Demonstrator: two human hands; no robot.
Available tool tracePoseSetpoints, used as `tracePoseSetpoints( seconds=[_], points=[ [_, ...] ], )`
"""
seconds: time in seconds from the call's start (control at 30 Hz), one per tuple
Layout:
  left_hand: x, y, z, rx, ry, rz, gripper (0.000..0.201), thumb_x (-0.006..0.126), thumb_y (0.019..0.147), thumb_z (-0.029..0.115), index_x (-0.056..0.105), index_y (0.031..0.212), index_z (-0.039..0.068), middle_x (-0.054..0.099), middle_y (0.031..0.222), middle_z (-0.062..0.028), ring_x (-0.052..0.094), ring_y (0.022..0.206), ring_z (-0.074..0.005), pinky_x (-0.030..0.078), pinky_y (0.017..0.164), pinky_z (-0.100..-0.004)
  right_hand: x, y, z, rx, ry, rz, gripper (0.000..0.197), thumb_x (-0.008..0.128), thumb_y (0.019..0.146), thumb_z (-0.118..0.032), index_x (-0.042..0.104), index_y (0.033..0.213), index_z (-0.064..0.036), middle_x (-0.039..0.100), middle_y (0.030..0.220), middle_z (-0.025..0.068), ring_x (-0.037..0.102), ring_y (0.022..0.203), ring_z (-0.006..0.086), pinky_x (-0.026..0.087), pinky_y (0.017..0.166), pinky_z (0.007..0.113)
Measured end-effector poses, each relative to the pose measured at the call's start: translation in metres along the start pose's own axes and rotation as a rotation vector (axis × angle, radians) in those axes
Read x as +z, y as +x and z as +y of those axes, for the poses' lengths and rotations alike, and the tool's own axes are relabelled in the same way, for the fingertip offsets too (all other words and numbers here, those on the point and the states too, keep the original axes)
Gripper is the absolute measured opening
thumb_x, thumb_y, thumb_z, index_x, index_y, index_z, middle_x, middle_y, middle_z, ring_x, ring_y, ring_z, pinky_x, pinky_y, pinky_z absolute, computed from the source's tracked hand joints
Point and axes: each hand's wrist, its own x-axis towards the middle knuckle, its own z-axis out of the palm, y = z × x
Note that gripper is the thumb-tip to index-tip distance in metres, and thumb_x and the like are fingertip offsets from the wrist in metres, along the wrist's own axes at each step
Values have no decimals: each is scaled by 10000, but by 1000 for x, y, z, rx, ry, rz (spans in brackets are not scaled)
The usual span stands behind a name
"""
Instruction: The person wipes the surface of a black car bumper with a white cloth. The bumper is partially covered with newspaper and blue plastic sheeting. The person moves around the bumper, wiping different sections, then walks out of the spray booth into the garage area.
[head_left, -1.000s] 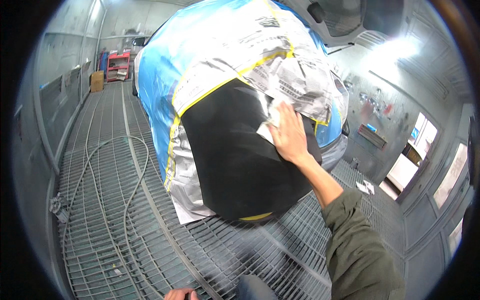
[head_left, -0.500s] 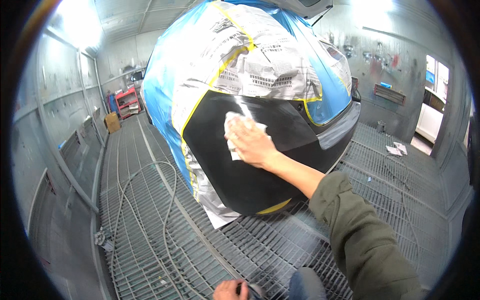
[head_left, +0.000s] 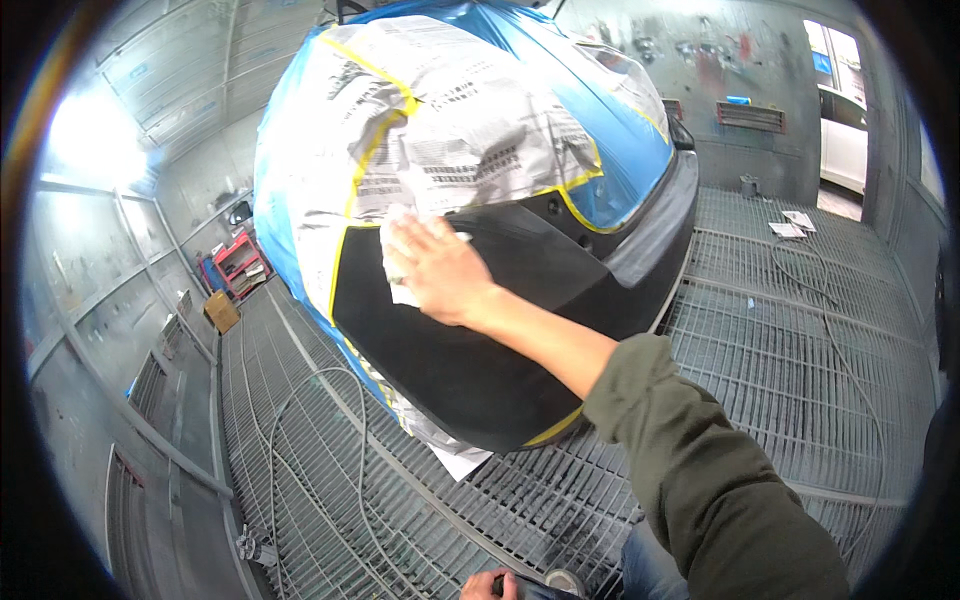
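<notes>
Right hand [head_left: 440, 268] laid open and flat over a crumpled white wipe [head_left: 402, 294], matte black curved car panel [head_left: 450, 370] beneath it, yellow-taped printed newspaper masking [head_left: 485, 150] just above, left hand [head_left: 488, 586] well below, its grip impossible to tell

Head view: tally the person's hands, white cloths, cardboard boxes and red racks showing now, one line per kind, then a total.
Hands: 2, the right hand and the left hand
White cloth, under the right hand: 1
Cardboard box: 1
Red rack: 1
Total: 5
</notes>
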Motion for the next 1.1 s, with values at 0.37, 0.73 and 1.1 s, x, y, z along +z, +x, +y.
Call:
tracePoseSetpoints(
  seconds=[0.37,0.73,1.1],
  points=[
    [-15,6,-26,27,46,22,198,663,895,249,708,956,67,666,852,-167,631,804,-374,502,715,-460,-44,-174,82,451,117,289,445,552,959,-227,572,1374,-67,482,1497,176,433,1406,344,311,1161,507],
    [-18,-1,-16,14,27,17,191,675,893,243,717,952,66,695,897,-171,655,834,-379,508,760,-469,82,-132,-109,-388,-368,-83,627,460,947,-299,465,1435,95,415,1555,186,362,1458,340,232,1237,479],
    [4,14,-10,63,39,-21,169,659,904,216,717,942,62,676,854,-164,646,795,-347,512,725,-438,50,-256,-50,-547,42,-61,505,462,976,-214,521,1410,37,456,1538,127,398,1449,208,277,1229,373]
  ],
)
